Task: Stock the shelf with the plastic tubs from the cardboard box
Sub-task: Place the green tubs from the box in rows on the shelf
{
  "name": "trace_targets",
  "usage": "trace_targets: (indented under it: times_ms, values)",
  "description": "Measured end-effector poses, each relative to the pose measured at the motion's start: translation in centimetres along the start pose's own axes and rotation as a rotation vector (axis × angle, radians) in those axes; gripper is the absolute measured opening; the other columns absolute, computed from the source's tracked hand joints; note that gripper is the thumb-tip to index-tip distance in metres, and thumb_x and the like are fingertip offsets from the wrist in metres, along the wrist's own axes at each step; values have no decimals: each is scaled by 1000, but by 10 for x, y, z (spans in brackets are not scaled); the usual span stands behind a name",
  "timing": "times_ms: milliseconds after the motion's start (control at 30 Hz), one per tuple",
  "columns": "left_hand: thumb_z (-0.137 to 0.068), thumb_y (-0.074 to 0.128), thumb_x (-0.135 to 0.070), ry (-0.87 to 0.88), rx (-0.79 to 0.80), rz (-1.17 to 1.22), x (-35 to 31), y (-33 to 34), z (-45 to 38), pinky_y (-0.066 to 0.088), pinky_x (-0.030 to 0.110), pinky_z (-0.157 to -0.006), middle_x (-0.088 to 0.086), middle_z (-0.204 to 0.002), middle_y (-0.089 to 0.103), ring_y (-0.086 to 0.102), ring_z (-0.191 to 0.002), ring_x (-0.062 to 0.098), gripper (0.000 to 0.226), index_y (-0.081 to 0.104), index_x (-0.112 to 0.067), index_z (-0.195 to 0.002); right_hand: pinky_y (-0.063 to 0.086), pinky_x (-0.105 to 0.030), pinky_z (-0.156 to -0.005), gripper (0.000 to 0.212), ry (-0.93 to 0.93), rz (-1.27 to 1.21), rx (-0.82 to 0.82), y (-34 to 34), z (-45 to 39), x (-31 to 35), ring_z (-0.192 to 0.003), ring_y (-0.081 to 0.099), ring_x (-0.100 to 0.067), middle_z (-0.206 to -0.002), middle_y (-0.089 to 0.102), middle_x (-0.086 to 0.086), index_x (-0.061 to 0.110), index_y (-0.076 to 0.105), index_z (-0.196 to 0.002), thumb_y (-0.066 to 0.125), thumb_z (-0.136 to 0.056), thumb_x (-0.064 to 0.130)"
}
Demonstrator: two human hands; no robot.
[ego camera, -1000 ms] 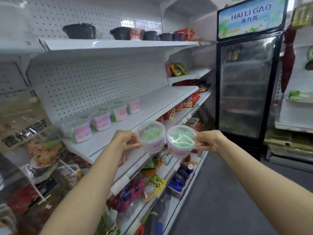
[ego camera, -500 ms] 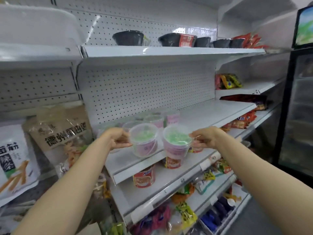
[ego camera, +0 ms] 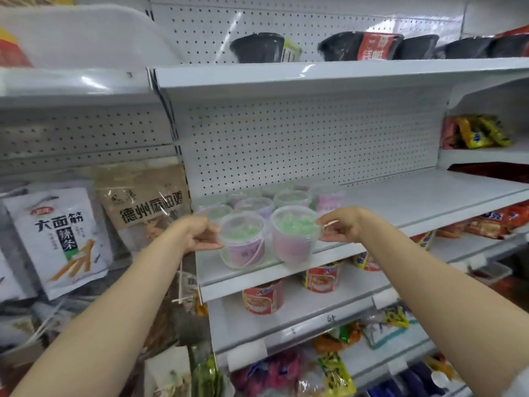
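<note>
Near the white metal shelf's [ego camera: 400,202] front edge, my left hand [ego camera: 197,233] and right hand [ego camera: 340,227] each pinch a clear plastic tub [ego camera: 243,239]; a snack bag [ego camera: 60,239] reads 大面筋.

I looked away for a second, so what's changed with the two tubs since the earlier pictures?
Both tubs went from mid-air in the aisle onto the front of the white shelf, ahead of the tubs already there. The left hand still grips the left tub and the right hand still pinches the right tub at its rim; neither is released. The row behind looks unchanged.
</note>
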State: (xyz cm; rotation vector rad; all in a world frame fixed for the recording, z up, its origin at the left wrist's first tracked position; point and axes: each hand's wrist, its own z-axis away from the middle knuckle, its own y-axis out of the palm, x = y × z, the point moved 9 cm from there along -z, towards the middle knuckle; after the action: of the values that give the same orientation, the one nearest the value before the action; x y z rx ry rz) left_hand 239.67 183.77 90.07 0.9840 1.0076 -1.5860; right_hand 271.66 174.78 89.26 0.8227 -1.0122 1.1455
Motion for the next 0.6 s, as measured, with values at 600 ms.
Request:
trace_targets:
  times_ms: [600]
  values:
    - [-92, 50, 8, -25, -101, 71, -20, 138, -43, 52, 44, -86, 18, -85, 60, 61, -77, 25, 9, 57, 3, -92, 57, -38, -48, 6, 35, 200, 8, -145, -93, 39, -69, 62, -32, -81, 60, -19, -6, 60, -83, 67, -82, -7]
